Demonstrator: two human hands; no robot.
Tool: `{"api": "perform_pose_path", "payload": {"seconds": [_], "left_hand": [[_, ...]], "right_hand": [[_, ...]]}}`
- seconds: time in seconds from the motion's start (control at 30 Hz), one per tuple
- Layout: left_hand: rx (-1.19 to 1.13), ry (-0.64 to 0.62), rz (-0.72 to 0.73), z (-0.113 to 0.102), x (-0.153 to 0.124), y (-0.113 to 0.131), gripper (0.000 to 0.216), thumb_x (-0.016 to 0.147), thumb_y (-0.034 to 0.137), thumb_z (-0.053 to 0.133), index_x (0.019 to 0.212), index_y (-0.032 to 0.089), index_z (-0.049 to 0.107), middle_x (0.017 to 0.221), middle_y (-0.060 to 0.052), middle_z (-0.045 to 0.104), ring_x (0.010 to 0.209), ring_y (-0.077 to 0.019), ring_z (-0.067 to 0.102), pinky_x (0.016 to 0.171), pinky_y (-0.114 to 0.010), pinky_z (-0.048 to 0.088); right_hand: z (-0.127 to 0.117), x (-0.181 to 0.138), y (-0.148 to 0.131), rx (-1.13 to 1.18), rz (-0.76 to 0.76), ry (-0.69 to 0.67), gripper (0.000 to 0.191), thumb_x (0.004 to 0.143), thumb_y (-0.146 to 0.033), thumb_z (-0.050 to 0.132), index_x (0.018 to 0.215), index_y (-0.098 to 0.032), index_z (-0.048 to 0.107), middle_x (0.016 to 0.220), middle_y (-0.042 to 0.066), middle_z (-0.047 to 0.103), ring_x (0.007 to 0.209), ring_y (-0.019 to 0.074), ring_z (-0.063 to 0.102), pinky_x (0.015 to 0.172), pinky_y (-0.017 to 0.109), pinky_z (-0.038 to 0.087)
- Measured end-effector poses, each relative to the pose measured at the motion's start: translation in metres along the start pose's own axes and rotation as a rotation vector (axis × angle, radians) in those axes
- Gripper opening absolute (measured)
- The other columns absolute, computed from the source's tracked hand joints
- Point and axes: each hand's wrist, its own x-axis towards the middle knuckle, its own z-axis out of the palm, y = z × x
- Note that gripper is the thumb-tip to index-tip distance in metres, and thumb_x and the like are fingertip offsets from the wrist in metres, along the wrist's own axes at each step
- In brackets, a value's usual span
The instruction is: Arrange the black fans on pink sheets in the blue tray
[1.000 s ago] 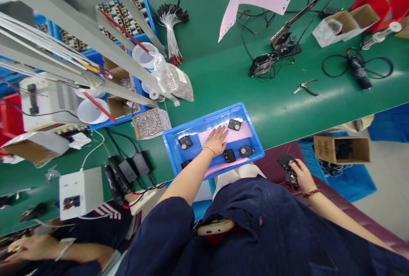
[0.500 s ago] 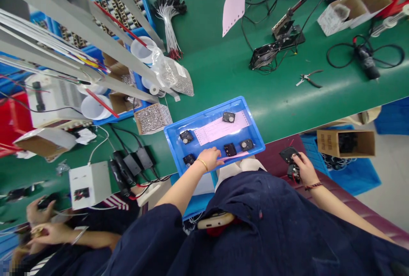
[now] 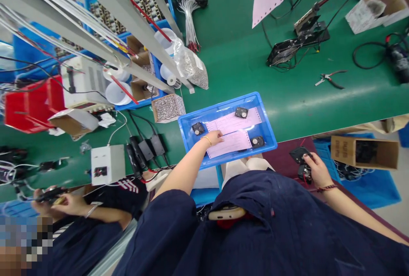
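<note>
Pink slip, head view: you had it inside the blue tray, on the side nearer your body. The tray sat at the front of the green worktop, its near side reaching past the edge toward your lap. The slip's long axis ran left to right, tipped slightly away from you at its right end, roughly in line with the tray's long sides.

Your left hand was by far the nearer one. Its fingers appeared pinched together on the slip's left end, so most of the paper lay to the right of them and somewhat toward you. Whether the slip rested flat or stood off the tray floor could not be determined.

Just beyond it lay a second pink slip, nearly parallel, bearing a black module near its right end. Another module was noted left of your fingers; a third sat just beside the first slip's right end.

Your right hand was outside the tray, well apart to the right, its fingers clamped on a black part with red wire showing.
</note>
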Motion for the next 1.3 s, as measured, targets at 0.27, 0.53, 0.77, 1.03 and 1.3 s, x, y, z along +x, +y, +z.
{"api": "perform_pose_path", "payload": {"seconds": [0.27,0.53,0.77,1.03,1.3], "left_hand": [[-0.021,0.0,0.012,0.013,-0.001,0.007,0.019,0.084,0.021,0.062,0.1,0.018,0.072,0.103,-0.004,0.075,0.092,-0.0186,0.068,0.082,-0.026,0.052],[-0.016,-0.017,0.017,0.006,-0.001,0.007,0.02,0.087,0.022,0.058,0.099,0.018,0.072,0.103,-0.006,0.075,0.093,-0.0187,0.068,0.083,-0.026,0.051],[-0.019,0.014,0.01,0.008,-0.003,0.008,0.022,0.084,0.017,0.06,0.104,0.018,0.068,0.1,-0.005,0.074,0.087,-0.0175,0.067,0.077,-0.025,0.051],[-0.033,0.034,0.032,0.004,-0.001,0.007,0.015,0.085,0.02,0.061,0.097,0.018,0.07,0.099,-0.004,0.074,0.087,-0.0175,0.066,0.077,-0.025,0.05],[-0.017,0.036,0.042,0.002,-0.003,0.008,0.016,0.086,0.024,0.061,0.096,0.021,0.074,0.1,-0.002,0.076,0.092,-0.0173,0.067,0.083,-0.024,0.05]], "right_hand": [[-0.003,-0.004,0.003,-0.007,0.01,0.023,0.071,0.045,-0.079,0.08,0.076,-0.018,0.06,0.067,0.0,0.058,0.054,0.0114,0.048,0.044,0.02,0.038],[0.002,-0.004,-0.002,-0.013,0.018,0.03,0.072,0.042,-0.08,0.08,0.075,-0.018,0.061,0.067,0.0,0.059,0.056,0.0118,0.048,0.046,0.021,0.038],[0.006,-0.006,-0.003,-0.017,0.023,0.018,0.071,0.043,-0.08,0.079,0.075,-0.019,0.06,0.067,0.0,0.058,0.056,0.0126,0.049,0.047,0.022,0.04],[0.007,-0.006,-0.002,-0.016,0.028,0.031,0.073,0.042,-0.081,0.079,0.075,-0.019,0.06,0.066,0.0,0.058,0.055,0.0119,0.048,0.047,0.022,0.039],[0.006,-0.005,0.01,-0.033,0.005,0.005,0.069,0.049,-0.08,0.078,0.077,-0.02,0.06,0.068,0.001,0.059,0.055,0.0124,0.048,0.047,0.022,0.04]]}}
